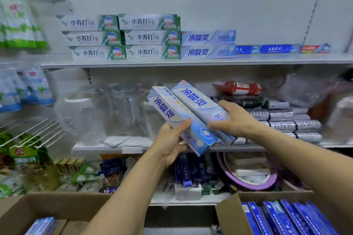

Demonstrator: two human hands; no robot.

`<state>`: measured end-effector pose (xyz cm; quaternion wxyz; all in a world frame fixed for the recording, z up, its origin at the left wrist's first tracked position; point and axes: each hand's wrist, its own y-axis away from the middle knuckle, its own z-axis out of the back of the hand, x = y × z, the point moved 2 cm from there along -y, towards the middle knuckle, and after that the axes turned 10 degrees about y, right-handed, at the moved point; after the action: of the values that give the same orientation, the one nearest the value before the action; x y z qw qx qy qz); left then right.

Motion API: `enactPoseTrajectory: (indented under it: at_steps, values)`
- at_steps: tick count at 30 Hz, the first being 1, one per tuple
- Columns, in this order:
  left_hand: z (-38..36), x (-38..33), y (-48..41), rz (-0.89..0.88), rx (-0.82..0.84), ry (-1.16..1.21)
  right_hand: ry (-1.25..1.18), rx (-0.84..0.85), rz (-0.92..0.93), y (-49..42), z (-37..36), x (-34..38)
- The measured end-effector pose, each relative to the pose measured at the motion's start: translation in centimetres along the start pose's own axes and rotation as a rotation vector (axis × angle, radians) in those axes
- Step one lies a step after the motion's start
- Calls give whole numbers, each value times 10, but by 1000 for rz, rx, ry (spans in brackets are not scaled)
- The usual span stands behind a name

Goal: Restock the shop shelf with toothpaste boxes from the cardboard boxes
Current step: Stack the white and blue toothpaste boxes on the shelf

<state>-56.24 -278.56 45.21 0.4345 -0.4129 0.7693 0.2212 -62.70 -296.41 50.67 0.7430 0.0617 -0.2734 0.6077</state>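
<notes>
The left hand (170,143) grips one pale-blue toothpaste box (181,118) from beneath, wrist tilted back. The right hand (235,118) clasps a second box (198,103) from the side. Both boxes angle upward, likely to join the matching stack (208,45) on the upper shelf (133,64).

white metal shop shelving (191,62) with pale back panel (210,11) and slotted uprights (88,76); lower tiers crowded with clear plastic jugs (84,114), stacked grey packets (298,124) and a purple-rimmed basin (248,175). white wire rack (32,131) at left, hung bagged goods (19,25) above it. even, flat indoor lighting throughout.
</notes>
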Motion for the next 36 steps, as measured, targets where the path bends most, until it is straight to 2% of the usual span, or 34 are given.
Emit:
enactPoseTrajectory:
  at_steps: [3, 8, 12, 17, 23, 36]
  values:
    - [-21, -18, -25, -61, -9, 21, 19, -56, 49, -23, 31, -5]
    - [-41, -52, -71, -162, -13, 4, 215, -183, 128, -73, 74, -10]
    - [-51, -88, -110, -252, -14, -6, 244, -301, 215, -121, 112, -14]
    - [-60, -126, -153, -321, -47, 5, 563, -428, 210, -188, 155, -12]
    - [-66, -146, -189, -323, -48, 19, 834, -447, 275, -254, 168, -18]
    - [-81, -142, -222, -350, -65, 68, 793, -408, 306, -298, 159, -34]
